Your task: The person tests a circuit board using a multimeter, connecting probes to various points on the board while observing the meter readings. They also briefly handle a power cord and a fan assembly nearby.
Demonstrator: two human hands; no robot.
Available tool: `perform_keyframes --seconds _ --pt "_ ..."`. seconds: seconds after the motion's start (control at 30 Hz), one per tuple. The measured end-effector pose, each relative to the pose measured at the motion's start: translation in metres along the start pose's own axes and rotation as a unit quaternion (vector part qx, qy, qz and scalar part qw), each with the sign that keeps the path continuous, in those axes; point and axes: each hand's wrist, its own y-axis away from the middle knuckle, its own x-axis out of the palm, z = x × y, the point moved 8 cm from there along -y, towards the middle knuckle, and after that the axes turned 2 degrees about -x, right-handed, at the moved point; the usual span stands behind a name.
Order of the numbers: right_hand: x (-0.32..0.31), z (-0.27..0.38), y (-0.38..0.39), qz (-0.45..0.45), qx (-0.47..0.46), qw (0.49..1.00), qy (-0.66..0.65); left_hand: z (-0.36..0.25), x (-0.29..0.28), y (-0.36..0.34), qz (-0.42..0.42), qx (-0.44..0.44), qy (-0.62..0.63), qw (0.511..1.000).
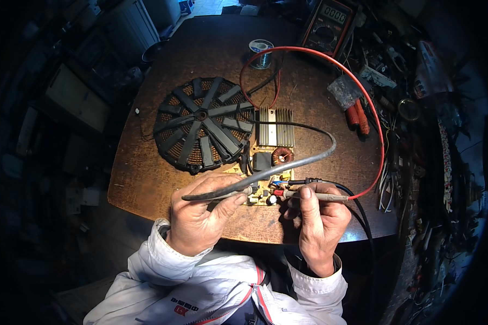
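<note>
My left hand point(200, 214) grips a thick grey cable point(309, 158) that arcs back over the circuit board point(265, 187) toward a finned metal heat sink point(275, 125). My right hand point(317, 219) holds two meter probes point(309, 190), one red-wired and one black-wired, with their tips on the board's near edge. A round black induction coil point(203, 123) lies left of the heat sink. The red lead point(378, 130) loops back to a multimeter point(328, 24) at the far edge.
A brown wooden table point(146, 179) carries a solder spool point(261, 50), a copper toroid coil point(282, 156) and red-handled pliers point(358, 116). Tools and wires clutter the right side point(417, 108). Boxes stand in the dark at left.
</note>
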Motion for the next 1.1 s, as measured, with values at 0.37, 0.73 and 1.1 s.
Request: perform_keyframes --seconds 0.37,0.73,1.1 --pt "-0.002 -0.002 0.002 0.001 -0.002 0.999 0.032 -0.005 -0.002 -0.003 -0.031 0.020 -0.057 0.998" --pt "0.002 0.002 0.002 0.007 -0.020 1.000 0.018 -0.006 -0.001 -0.004 -0.013 0.038 -0.081 0.996" --pt "-0.001 0.000 0.002 0.005 -0.019 1.000 0.021 0.004 -0.013 -0.005 -0.050 0.027 0.062 0.996"
